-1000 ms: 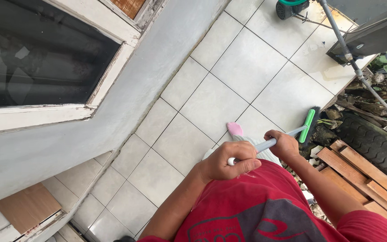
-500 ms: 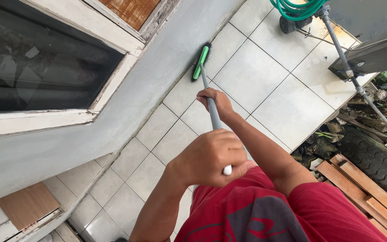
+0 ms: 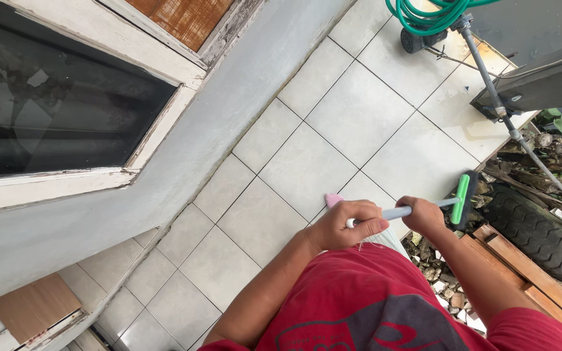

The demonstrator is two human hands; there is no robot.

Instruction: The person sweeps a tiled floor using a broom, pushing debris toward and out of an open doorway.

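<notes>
Sweeping is the work in hand: the person holds a long-handled broom (image 3: 424, 207) across the body, above a floor of pale square tiles (image 3: 307, 162). The left hand (image 3: 348, 225) is wrapped shut around the white top end of the grey handle; the right hand (image 3: 423, 215) grips the handle further down, close to the head. The green broom head (image 3: 462, 198) with its dark bristles sits at the right edge of the tiled floor, just where the tiles end and rubble, wooden planks (image 3: 528, 270) and an old tyre (image 3: 541, 227) begin.

To do the stroke well, the person likely needs the bristles flat on the tiles and a push that carries dirt cleanly over the floor's edge without catching on the planks. A firm lower hand to steer and a looser top hand to pivot would suit. A coiled green hose (image 3: 432, 14) lies at the far edge, well apart from the broom. A pink-toed foot (image 3: 333, 199) shows beneath the left hand.
</notes>
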